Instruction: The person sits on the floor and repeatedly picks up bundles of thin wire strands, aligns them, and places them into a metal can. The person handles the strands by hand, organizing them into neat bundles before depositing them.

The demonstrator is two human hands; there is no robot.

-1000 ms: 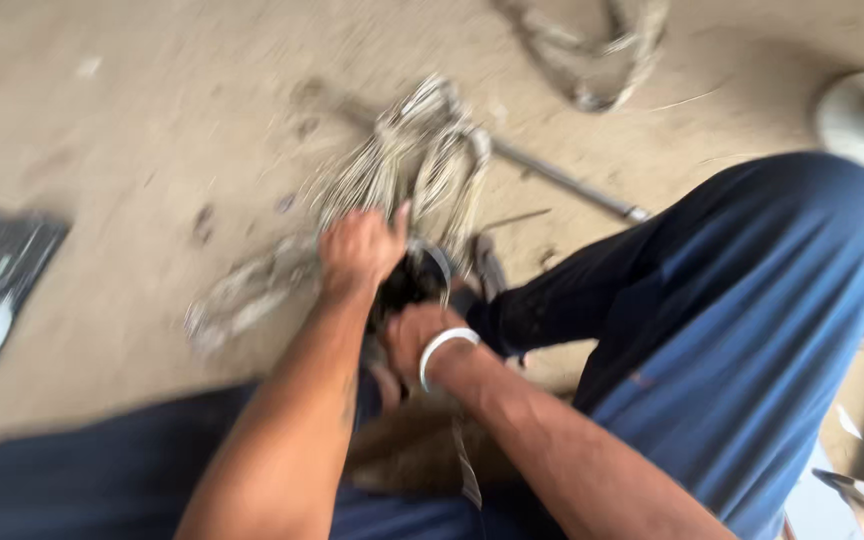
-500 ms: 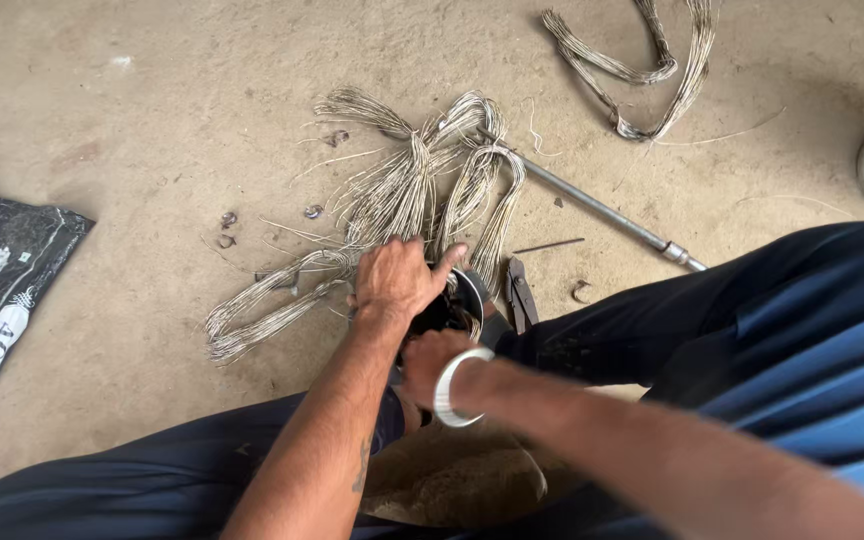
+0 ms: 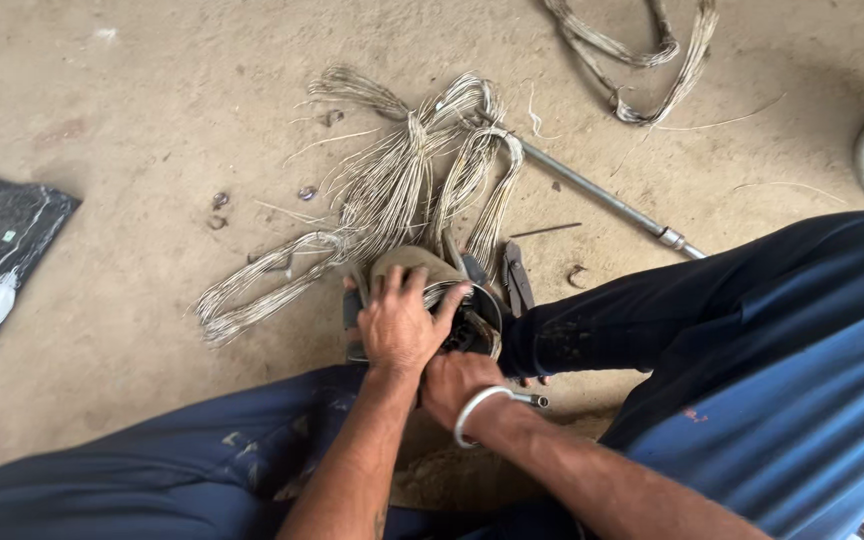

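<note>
The left hand [image 3: 399, 325] was spread flat on the round metal part [image 3: 472, 315] (it looked heavy and hard, best gripped around its rim), with the right hand [image 3: 457, 385] closed just under it.

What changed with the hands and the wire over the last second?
The left hand moved from the near ends of the wire loops back onto the round metal part between the knees and now lies spread over its top. The right hand stayed low against that part, bangle on the wrist. The wire loops, the metal rod and the pliers kept their places on the floor.
</note>
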